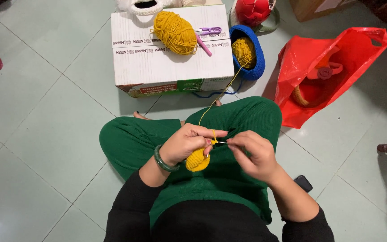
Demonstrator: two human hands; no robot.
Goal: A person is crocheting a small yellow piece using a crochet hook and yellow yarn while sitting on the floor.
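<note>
My left hand holds a small yellow crocheted piece over my lap, with yellow yarn looped around its forefinger. My right hand pinches a thin crochet hook whose tip meets the piece. The yarn strand runs up from my left hand to a yellow yarn ball inside a blue crocheted basket. A green bangle sits on my left wrist. I sit cross-legged in green trousers.
A white cardboard box ahead carries a bigger yellow yarn ball and purple scissors. A red plastic bag lies open at the right. A red ball sits behind the basket. A dark phone rests by my right knee.
</note>
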